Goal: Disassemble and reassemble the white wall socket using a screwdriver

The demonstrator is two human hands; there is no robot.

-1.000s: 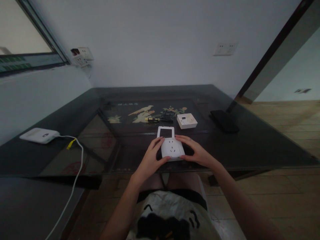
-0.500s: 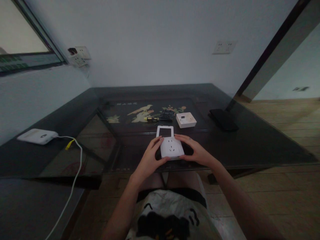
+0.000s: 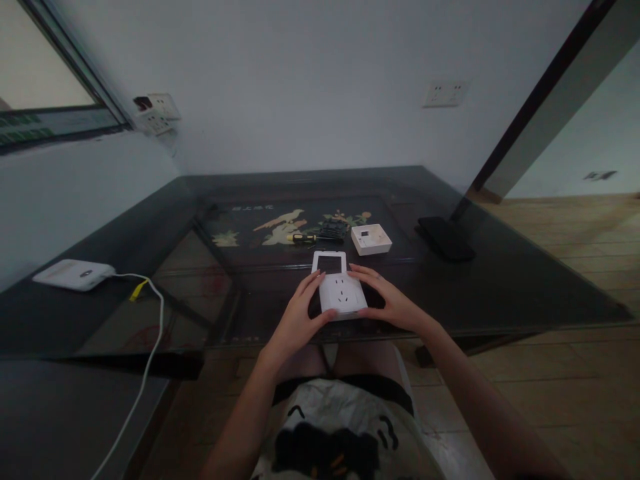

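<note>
Between my two hands is a white wall socket (image 3: 343,295), its plug holes facing up, close to the table's front edge. My left hand (image 3: 303,308) grips its left side, thumb at the near edge and fingers at the far corner. On the opposite side my right hand (image 3: 387,300) holds it the same way. Just beyond the socket lies a white rectangular frame (image 3: 315,262) with an open middle. Farther back to the right stands an open white square mounting box (image 3: 371,241).
Behind the frame lie a yellow-and-black screwdriver (image 3: 302,238) and a dark bundle (image 3: 334,230). A black phone-like object (image 3: 445,239) rests at the right. At the left, a white device (image 3: 75,274) trails a white cable (image 3: 161,313) over the glass-topped table's (image 3: 270,317) edge.
My left thumb has shifted slightly along the socket's near edge. Otherwise the hands and objects keep their places; the view has shifted very slightly.
</note>
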